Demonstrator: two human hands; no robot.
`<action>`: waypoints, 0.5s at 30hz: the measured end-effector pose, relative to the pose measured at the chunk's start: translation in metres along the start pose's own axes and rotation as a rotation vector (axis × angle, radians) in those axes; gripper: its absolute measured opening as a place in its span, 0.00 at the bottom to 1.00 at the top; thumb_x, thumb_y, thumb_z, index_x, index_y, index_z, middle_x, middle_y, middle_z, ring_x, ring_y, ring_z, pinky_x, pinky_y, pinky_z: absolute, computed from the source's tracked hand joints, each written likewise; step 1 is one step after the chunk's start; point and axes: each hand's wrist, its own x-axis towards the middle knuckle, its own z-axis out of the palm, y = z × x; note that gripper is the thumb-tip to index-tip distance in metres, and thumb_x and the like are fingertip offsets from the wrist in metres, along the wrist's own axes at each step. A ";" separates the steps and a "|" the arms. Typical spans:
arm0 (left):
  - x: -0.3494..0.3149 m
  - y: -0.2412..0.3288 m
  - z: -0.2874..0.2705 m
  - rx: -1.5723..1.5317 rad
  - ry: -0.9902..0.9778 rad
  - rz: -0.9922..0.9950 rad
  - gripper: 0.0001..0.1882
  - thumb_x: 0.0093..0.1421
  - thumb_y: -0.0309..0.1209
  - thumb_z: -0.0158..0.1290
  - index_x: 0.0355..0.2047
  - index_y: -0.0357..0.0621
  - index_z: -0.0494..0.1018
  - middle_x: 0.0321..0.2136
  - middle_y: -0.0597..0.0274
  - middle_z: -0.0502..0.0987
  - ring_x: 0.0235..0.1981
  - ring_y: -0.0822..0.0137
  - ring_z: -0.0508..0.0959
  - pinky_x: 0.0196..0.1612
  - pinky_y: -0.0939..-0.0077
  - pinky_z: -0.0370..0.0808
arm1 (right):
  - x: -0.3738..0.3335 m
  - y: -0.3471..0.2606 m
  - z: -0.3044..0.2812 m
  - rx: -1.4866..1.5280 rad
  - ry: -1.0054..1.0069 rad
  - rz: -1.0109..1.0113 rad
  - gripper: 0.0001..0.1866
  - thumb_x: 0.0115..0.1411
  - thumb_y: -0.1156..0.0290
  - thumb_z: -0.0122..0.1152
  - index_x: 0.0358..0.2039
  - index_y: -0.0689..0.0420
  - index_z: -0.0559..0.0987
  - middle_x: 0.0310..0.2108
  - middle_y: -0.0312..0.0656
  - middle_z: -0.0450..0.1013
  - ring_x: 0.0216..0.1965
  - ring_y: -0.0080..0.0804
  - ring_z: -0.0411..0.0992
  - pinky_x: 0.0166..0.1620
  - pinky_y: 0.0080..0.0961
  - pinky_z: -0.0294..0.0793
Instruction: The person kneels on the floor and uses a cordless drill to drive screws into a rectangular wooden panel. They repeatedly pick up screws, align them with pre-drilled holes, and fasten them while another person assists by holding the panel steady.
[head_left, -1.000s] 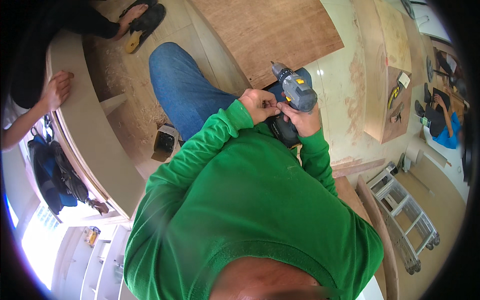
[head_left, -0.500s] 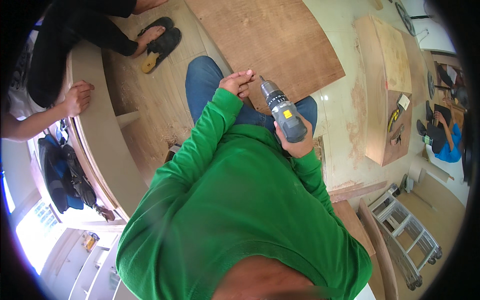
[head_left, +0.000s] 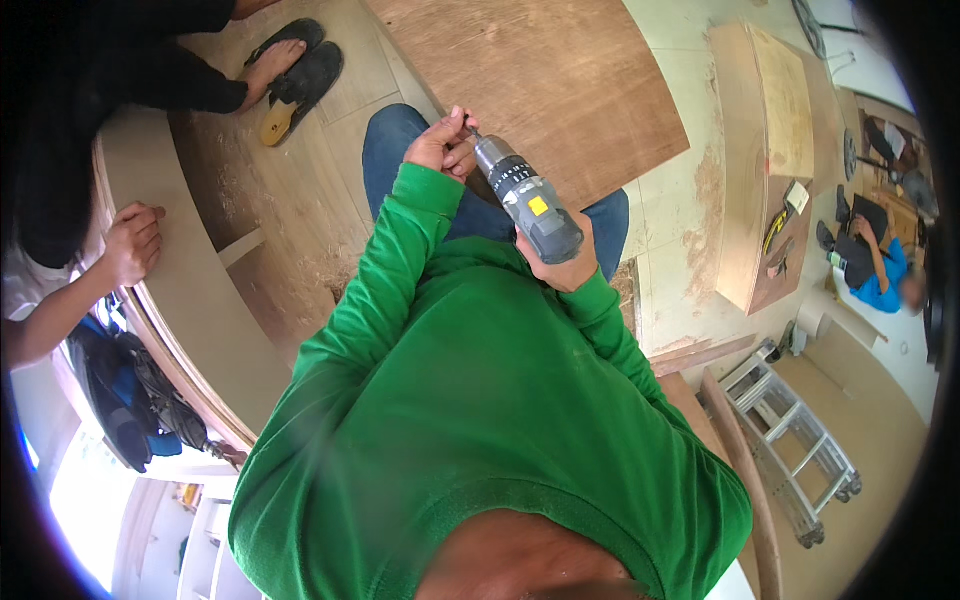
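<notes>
A grey cordless drill (head_left: 530, 203) with a yellow square on its back is gripped in my right hand (head_left: 572, 258). Its chuck points up and to the left, above my lap. At the drill's tip, my left hand (head_left: 443, 143) is closed, thumb and forefinger pinched together. Whatever small piece those fingers hold is too small to make out. Just beyond both hands lies a brown plywood panel (head_left: 560, 90), its near edge by my knees.
A person's hand (head_left: 134, 243) rests on a wooden panel edge (head_left: 190, 260) at left; that person's sandalled foot (head_left: 275, 70) is on the floor. To the right are a wooden box (head_left: 765, 150) with tools on it and a folded aluminium ladder (head_left: 795, 440). Another person (head_left: 880, 270) sits far right.
My right hand has brought the drill left and its tip now meets my left fingers. My left hand has shifted slightly left and away from me.
</notes>
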 end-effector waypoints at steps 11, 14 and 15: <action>0.016 0.018 -0.029 -0.099 0.018 -0.038 0.11 0.77 0.35 0.51 0.45 0.39 0.75 0.35 0.62 0.79 0.14 0.81 0.58 0.18 0.81 0.58 | 0.038 0.002 0.020 -0.068 -0.076 0.118 0.27 0.49 0.73 0.80 0.51 0.64 0.81 0.39 0.48 0.83 0.40 0.35 0.83 0.45 0.32 0.81; 0.022 0.020 -0.039 -0.081 0.048 -0.059 0.11 0.76 0.35 0.52 0.44 0.39 0.76 0.34 0.63 0.79 0.14 0.81 0.59 0.18 0.81 0.58 | 0.045 0.001 0.022 -0.076 -0.113 0.152 0.28 0.50 0.73 0.79 0.52 0.63 0.81 0.38 0.49 0.83 0.39 0.38 0.84 0.45 0.33 0.81; 0.025 0.020 -0.042 -0.084 0.047 -0.066 0.11 0.76 0.35 0.53 0.44 0.39 0.76 0.34 0.63 0.79 0.14 0.81 0.59 0.18 0.80 0.58 | 0.050 0.000 0.024 -0.118 -0.127 0.139 0.28 0.50 0.73 0.79 0.53 0.63 0.81 0.38 0.50 0.83 0.39 0.39 0.84 0.45 0.33 0.82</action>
